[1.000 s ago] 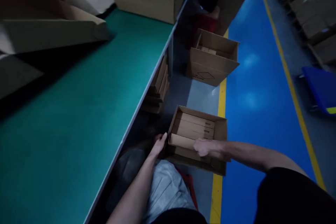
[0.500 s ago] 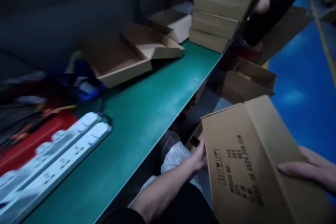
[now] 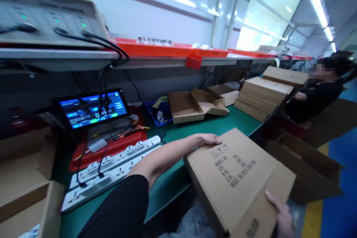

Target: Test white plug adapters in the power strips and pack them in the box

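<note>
Fingers of my left hand hold, in the head view, the upper left edge of a printed cardboard box, and my right hand is closed on its lower right side, with thumb on top. The box is tilted at the front edge of the green worktop; whether they touch, I cannot tell. I judge the present step is carrying, so the next move calls for even support, clear of the power strips.

The desk offers passage between the held box and open carton, with stacked boxes blocking beyond.
</note>
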Demonstrator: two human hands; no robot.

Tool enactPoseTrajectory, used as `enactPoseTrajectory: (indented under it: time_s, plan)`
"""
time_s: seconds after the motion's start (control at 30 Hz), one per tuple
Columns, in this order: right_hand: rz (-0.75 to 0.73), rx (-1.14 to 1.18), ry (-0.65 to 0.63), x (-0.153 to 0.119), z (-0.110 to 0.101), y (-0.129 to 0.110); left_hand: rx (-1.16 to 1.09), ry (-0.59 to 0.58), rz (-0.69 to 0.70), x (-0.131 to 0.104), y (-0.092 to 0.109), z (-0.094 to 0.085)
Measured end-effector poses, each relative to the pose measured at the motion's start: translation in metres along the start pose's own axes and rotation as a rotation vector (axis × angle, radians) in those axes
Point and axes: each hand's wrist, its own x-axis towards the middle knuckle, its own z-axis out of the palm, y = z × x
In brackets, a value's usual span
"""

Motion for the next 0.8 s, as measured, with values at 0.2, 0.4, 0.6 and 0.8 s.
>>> enactPoseTrajectory:
  time_s: [0.2,0.4,0.6,0.8]
  plan:
    - [0.1,0.185,-0.197,-0.008,0.108,0.058,0.525,0.466,0.171,-0.037,0.025,-0.07]
    - [-0.037,-0.077,-0.399,0.005,0.092,0.017,0.634,0.719,0.35,-0.126,-0.064,-0.06]
    - [-0.611,-0.403,-0.846,0.051,0.122,-0.089,0.548,0.897,0.618,-0.145,-0.163,0.004]
    - [-0.508,-0.738,-0.338,0.132,0.136,-0.1,0.528,1.093,0.633,-0.102,-0.135,-0.03]
